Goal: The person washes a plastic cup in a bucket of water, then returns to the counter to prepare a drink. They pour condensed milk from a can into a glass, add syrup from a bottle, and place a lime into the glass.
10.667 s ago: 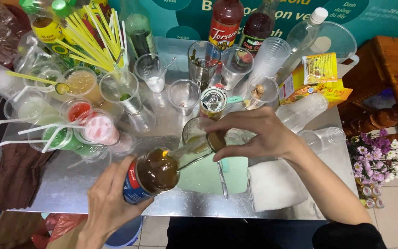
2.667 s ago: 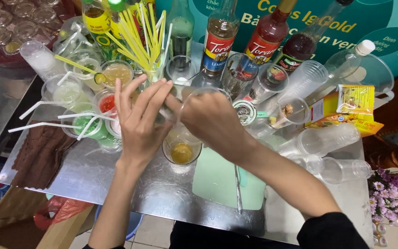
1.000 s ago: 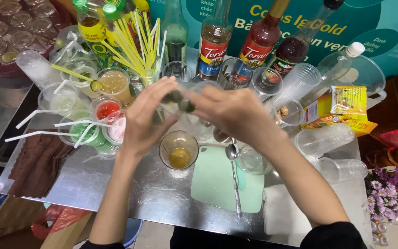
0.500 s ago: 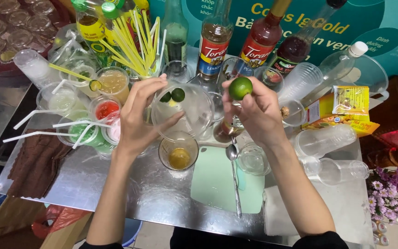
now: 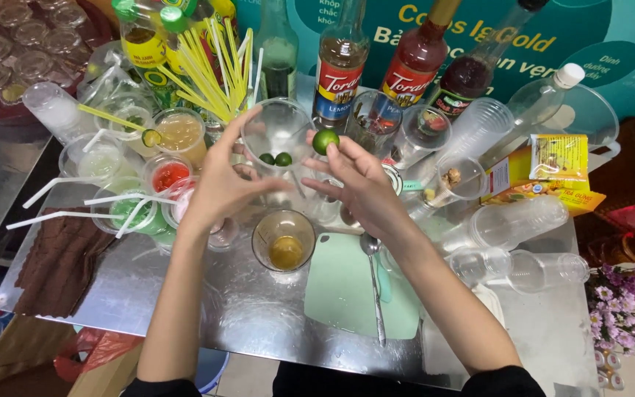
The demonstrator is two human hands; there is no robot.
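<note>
Small round green lime (image 5: 324, 140): pinched at the tips of the right hand (image 5: 361, 187) fingers (image 5: 339, 154), just beside the bowl rim.
Clear plastic bowl (image 5: 277, 129): cupped by left hand (image 5: 222, 184), fingers curled on its wall (two more limes inside).
Below: glass of yellow liquid (image 5: 284, 240) on steel counter (image 5: 207, 309).

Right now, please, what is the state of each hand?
Left hand: fingers closed around a clear cup with two limes inside.
Right hand: fingers pinch one lime above the table.
</note>
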